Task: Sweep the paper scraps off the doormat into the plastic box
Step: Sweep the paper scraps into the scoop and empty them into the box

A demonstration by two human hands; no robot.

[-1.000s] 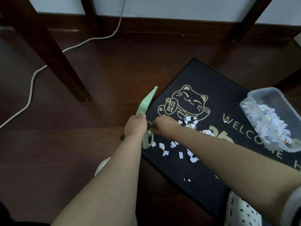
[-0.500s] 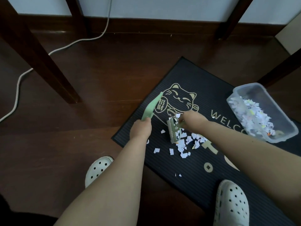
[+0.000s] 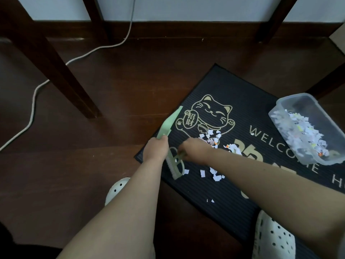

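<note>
Gripping the brush (image 3: 176,166), right hand (image 3: 194,152) back beside left hand (image 3: 155,151) (on dustpan (image 3: 169,124)).

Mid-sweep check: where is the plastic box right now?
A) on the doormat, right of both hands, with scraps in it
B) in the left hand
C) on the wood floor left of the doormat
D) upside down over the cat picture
A: the plastic box sits on the doormat with paper scraps inside, right of the left hand gripping a dustpan and the right hand gripping a brush.
</note>
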